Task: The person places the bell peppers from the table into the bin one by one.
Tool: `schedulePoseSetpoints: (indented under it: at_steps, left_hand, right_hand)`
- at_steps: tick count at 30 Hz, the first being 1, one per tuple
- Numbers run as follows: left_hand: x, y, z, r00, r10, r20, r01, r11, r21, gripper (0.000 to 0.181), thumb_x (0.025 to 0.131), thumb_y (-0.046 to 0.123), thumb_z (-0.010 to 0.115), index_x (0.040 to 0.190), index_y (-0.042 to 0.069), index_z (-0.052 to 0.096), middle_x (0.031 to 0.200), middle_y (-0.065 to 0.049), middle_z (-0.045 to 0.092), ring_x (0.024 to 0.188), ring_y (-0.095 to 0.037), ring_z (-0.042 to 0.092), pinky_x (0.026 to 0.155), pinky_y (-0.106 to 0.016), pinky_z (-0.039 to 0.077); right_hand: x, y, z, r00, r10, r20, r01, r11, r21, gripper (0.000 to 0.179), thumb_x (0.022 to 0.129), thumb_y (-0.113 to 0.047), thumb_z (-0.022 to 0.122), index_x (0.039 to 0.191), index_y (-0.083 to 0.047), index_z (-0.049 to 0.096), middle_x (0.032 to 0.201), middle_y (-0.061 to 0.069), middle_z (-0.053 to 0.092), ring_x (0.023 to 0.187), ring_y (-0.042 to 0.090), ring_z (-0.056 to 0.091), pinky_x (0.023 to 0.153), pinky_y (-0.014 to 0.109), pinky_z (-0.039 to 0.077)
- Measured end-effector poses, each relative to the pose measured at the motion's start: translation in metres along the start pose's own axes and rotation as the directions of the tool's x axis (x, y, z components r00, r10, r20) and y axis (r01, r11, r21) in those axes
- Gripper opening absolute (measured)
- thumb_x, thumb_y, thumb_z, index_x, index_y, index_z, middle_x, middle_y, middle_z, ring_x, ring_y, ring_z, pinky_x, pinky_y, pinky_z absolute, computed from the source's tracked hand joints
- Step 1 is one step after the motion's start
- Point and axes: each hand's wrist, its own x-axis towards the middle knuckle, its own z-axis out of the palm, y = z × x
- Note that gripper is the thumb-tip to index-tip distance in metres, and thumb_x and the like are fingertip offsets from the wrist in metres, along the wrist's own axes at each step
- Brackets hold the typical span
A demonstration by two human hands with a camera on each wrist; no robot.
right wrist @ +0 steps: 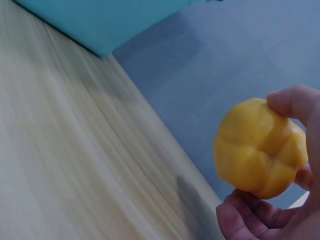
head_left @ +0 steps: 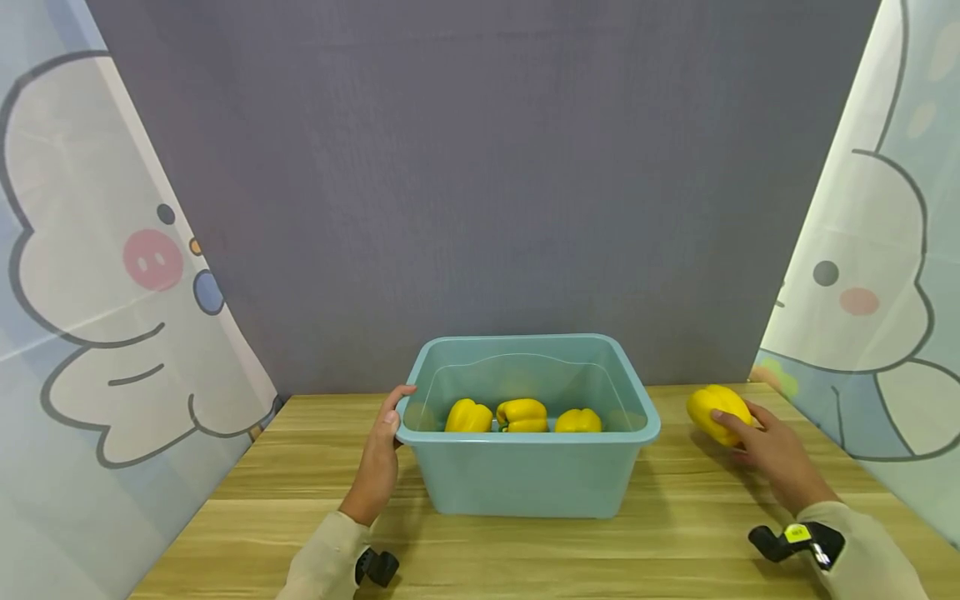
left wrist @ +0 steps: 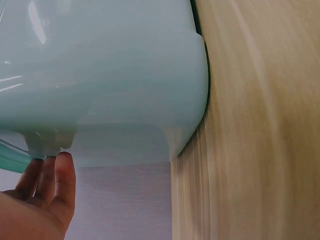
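Observation:
A light blue-green plastic bin (head_left: 525, 475) stands on the table, with three yellow bell peppers inside: one on the left (head_left: 469, 416), one in the middle (head_left: 522, 415) and one on the right (head_left: 578, 421). At the bin's left side, my left hand (head_left: 378, 454) holds the rim; in the left wrist view its fingertips (left wrist: 64, 159) meet the outer wall under the rim. Off to the bin's right, my right hand (head_left: 776, 454) grips another yellow bell pepper (head_left: 716, 412) between thumb and fingers. Its lobed end faces the right wrist camera, raised over the table.
The wood-grain table (head_left: 262, 525) extends on both sides of the bin. Behind it hangs a grey cloth backdrop (head_left: 510, 183). Cartoon-printed sheets flank the table on the left (head_left: 97, 292) and right (head_left: 870, 317). Each wrist wears a black camera mount.

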Motion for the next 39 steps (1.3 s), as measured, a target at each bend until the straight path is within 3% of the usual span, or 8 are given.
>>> schedulePoseSetpoints:
  at_steps: [5, 12, 19, 31, 39]
  left_hand:
    - [0.002, -0.001, 0.0, 1.0, 0.002, 0.008, -0.002, 1.0, 0.006, 0.052, 0.11, 0.035, 0.016, 0.15, 0.007, 0.035, 0.12, -0.031, 0.048, 0.106, -0.048, 0.049, 0.09, -0.043, 0.041]
    - [-0.001, 0.001, 0.0, 1.0, -0.019, 0.0, 0.019, 1.0, 0.016, 0.052, 0.109, 0.036, 0.016, 0.149, 0.009, 0.035, 0.116, -0.032, 0.049, 0.105, -0.046, 0.051, 0.091, -0.044, 0.04]
    - [0.0, 0.0, -0.002, 1.0, 0.0, -0.002, 0.0, 1.0, 0.027, 0.051, 0.109, 0.036, 0.016, 0.15, 0.011, 0.036, 0.121, -0.029, 0.049, 0.107, -0.047, 0.05, 0.091, -0.042, 0.041]
    - [0.001, 0.0, 0.0, 1.0, -0.007, 0.009, 0.007, 1.0, 0.013, 0.052, 0.109, 0.035, 0.016, 0.15, 0.009, 0.035, 0.119, -0.03, 0.049, 0.106, -0.048, 0.049, 0.091, -0.041, 0.041]
    - [-0.001, -0.001, -0.001, 1.0, -0.011, 0.004, 0.011, 1.0, 0.02, 0.05, 0.109, 0.034, 0.016, 0.15, 0.011, 0.036, 0.118, -0.029, 0.05, 0.105, -0.047, 0.049, 0.091, -0.04, 0.04]
  right_hand:
    - [-0.001, -0.007, 0.002, 0.999, -0.032, -0.003, 0.032, 0.999, 0.016, 0.096, 0.1, -0.058, 0.049, 0.156, 0.008, 0.01, 0.144, 0.038, 0.034, 0.108, 0.029, 0.059, 0.079, 0.031, 0.056]
    - [-0.002, -0.018, 0.005, 0.997, -0.078, 0.024, 0.075, 0.992, 0.102, 0.088, 0.102, -0.052, 0.05, 0.157, 0.005, 0.012, 0.141, 0.033, 0.039, 0.094, 0.006, 0.059, 0.081, 0.029, 0.056]
    - [-0.005, -0.033, 0.007, 0.993, -0.114, 0.034, 0.109, 0.986, 0.126, 0.085, 0.102, -0.052, 0.049, 0.156, 0.005, 0.018, 0.135, 0.027, 0.043, 0.098, 0.014, 0.061, 0.081, 0.027, 0.055]
    - [-0.013, -0.045, 0.011, 0.991, -0.133, -0.003, 0.132, 0.983, 0.126, 0.085, 0.103, -0.051, 0.05, 0.158, 0.003, 0.015, 0.138, 0.028, 0.042, 0.092, 0.002, 0.059, 0.079, 0.026, 0.055]
    - [-0.015, -0.059, 0.016, 0.992, -0.128, -0.017, 0.129, 0.971, 0.2, 0.083, 0.103, -0.052, 0.048, 0.156, 0.005, 0.018, 0.13, 0.021, 0.046, 0.093, 0.006, 0.059, 0.079, 0.025, 0.055]
